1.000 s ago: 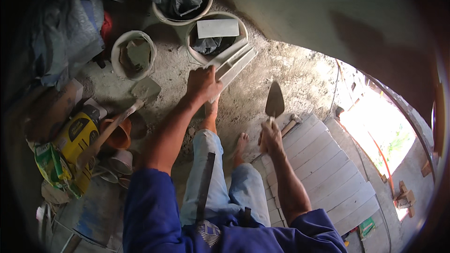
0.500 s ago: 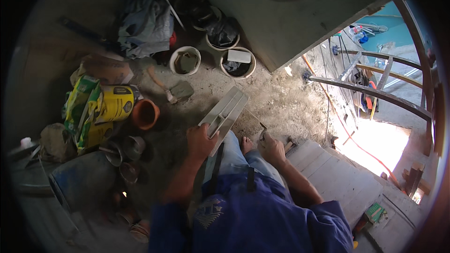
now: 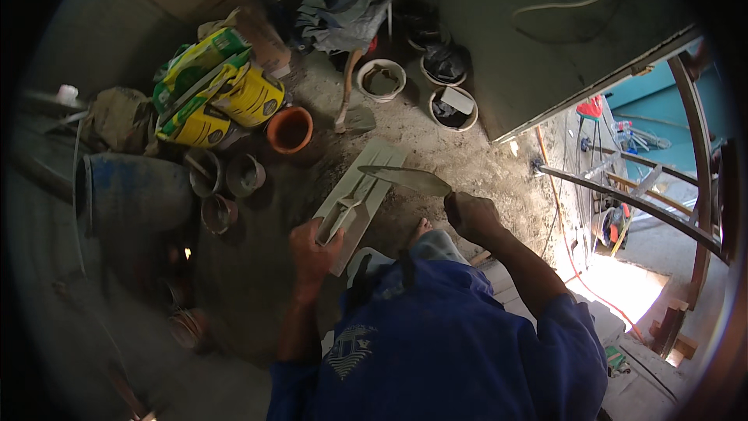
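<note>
My left hand [image 3: 315, 248] is closed on the lower end of a long, pale grey plastering float [image 3: 374, 157], which slants up and away in front of me. A handle shows on the float's upward face. In my right hand [image 3: 474, 218], fingers wrapped round its grip, is a pointing trowel [image 3: 409, 178] with a long leaf-shaped blade. That blade reaches left, its tip over the far part of the float; whether they touch I cannot tell.
White buckets [image 3: 382, 80] stand ahead, beside a long-handled tool [image 3: 347, 93]. At left are yellow-green bags [image 3: 248, 97], a terracotta pot [image 3: 289, 130], small pots [image 3: 245, 175] and a blue drum [image 3: 136, 195]. A ladder [image 3: 639, 206] lies at right, near an orange cord [image 3: 573, 257].
My view has swung left, so the surroundings sit further right. My right hand has lifted the trowel, and its blade now crosses over the float.
</note>
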{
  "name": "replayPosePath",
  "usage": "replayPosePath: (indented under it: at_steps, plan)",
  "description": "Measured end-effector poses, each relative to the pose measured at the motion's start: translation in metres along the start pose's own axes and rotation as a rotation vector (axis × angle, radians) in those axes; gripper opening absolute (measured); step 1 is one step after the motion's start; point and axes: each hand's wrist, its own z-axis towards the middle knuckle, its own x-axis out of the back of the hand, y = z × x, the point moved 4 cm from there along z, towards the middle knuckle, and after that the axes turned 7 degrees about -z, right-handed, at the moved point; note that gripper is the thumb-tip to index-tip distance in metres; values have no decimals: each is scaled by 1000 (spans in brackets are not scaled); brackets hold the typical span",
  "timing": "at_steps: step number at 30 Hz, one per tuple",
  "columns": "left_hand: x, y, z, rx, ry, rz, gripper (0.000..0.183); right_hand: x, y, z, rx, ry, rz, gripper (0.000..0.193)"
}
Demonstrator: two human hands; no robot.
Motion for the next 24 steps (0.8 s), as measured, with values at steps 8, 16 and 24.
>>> replayPosePath:
  at_steps: [8, 16, 24]
  plan:
    - [114, -64, -79, 62, 272, 193, 35, -65, -38, 55, 23, 224, 315, 30]
    - [166, -101, -133, 308, 599, 156, 38, -132, -140, 78, 53, -268, 622, 27]
    - [132, -87, -271, 741, 1334, -457, 34, -151, -208, 88, 156, -749, 583, 35]
